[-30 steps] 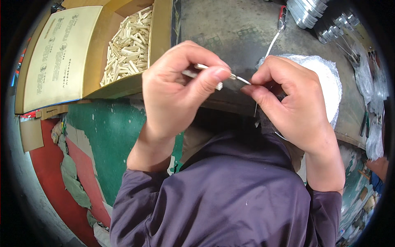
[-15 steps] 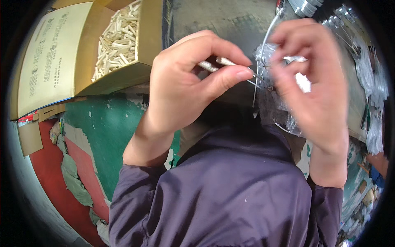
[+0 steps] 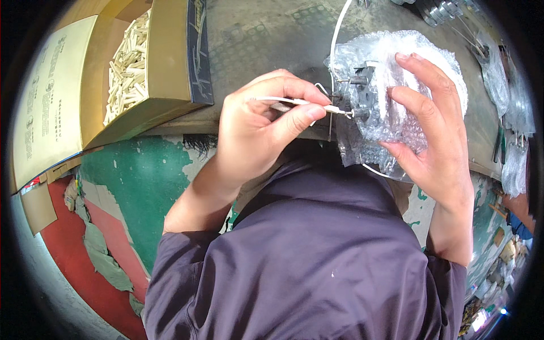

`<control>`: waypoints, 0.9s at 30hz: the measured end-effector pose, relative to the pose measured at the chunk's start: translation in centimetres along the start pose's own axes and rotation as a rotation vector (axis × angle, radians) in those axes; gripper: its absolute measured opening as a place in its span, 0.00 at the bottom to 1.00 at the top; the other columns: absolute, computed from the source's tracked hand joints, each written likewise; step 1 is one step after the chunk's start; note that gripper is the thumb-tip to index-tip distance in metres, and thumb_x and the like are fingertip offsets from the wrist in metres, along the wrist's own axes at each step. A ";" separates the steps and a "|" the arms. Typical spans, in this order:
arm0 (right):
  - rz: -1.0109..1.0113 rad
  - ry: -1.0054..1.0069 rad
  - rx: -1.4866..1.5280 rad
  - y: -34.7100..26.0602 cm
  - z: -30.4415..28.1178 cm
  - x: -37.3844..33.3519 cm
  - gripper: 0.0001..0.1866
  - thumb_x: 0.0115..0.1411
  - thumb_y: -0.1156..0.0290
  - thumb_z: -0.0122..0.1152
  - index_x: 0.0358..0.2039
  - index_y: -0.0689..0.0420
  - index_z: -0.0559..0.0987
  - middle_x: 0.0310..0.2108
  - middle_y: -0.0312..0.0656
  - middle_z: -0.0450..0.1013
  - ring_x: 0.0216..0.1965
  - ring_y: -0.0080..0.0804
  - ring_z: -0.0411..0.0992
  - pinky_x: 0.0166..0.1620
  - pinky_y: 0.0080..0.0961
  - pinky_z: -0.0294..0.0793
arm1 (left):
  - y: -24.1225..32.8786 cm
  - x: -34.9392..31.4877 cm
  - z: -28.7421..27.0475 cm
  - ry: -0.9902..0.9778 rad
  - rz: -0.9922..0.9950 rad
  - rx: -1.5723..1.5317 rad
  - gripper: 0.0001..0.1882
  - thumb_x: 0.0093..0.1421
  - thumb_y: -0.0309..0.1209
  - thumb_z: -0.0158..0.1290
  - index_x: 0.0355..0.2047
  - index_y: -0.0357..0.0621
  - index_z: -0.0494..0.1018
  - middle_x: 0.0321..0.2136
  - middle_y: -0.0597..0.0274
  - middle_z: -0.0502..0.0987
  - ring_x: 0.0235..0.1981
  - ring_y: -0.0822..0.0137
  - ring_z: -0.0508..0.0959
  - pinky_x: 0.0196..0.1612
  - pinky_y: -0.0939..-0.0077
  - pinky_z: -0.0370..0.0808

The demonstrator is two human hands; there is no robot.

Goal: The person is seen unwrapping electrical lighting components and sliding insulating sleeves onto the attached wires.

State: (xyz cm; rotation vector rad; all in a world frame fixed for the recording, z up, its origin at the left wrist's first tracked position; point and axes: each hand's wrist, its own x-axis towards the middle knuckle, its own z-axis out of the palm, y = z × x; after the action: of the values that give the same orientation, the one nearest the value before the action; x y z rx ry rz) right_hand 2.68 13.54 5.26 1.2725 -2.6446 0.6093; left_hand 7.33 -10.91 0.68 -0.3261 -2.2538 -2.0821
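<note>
My left hand [image 3: 272, 116] is closed in a pinch on a thin white wire [image 3: 271, 98] with a pale sleeve. The wire's tip reaches a small metal terminal beside the black fittings [image 3: 360, 113] of a part in clear bubble wrap [image 3: 391, 48]. Over the wrap's right side, my right hand [image 3: 436, 124] is open with its fingers spread and curved. Whether its fingertips press on the wrap, I cannot tell. A white cable [image 3: 338, 31] runs up from the wrapped part.
At the left an open cardboard box [image 3: 170, 62] holds many short cream-coloured sticks [image 3: 129, 71]. The grey worktop [image 3: 255, 34] extends behind my hands. Metal cylindrical parts [image 3: 439, 11] and plastic-wrapped bundles [image 3: 518, 130] are at the right.
My right hand has moved off the wire's end and opened over the bubble wrap, exposing the black fittings. My left hand keeps its pinch, with more of the wire showing. The view has shifted slightly.
</note>
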 end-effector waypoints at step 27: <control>0.009 0.084 0.084 -0.8 -0.6 1.4 0.28 0.50 0.56 0.66 0.47 0.59 0.74 0.54 0.52 0.66 0.55 0.51 0.65 0.56 0.39 0.63 | -1.7 0.9 1.4 -0.056 0.278 0.077 0.10 0.53 0.18 0.61 0.32 0.37 0.70 0.29 0.58 0.75 0.27 0.73 0.73 0.30 0.81 0.70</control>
State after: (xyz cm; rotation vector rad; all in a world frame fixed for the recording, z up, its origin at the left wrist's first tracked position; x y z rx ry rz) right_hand 2.36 12.30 6.44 1.2289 -2.5828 0.7657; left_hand 6.22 -9.53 -0.97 -0.6586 -2.1648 -1.8636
